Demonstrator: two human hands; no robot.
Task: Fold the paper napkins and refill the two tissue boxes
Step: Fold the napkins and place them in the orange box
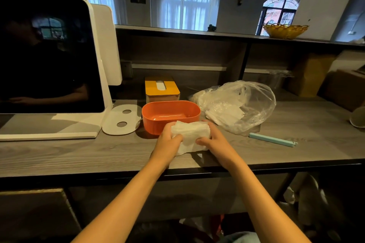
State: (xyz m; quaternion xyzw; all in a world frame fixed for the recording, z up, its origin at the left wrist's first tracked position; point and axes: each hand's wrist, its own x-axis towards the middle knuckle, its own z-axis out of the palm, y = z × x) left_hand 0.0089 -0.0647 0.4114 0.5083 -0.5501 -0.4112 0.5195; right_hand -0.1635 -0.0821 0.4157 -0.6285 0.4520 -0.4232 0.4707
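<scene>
A stack of white paper napkins [190,134] is held between both hands just in front of the open orange tissue box [158,111], which looks empty inside. My left hand [168,139] grips the stack's left end, thumb curled over the top. My right hand [214,138] grips its right end. One loose napkin edge hangs down toward the table. Behind the orange box stands a second tissue box [153,89] with a yellow slotted lid on it. A clear plastic bag [254,104] holding more white napkins lies to the right.
A white oval lid [113,126] with two holes lies left of the orange box. A large screen on a white stand [49,55] fills the left. A light-blue sealing clip [273,139] lies right of my hands. A yellow basket [285,30] sits on the upper shelf.
</scene>
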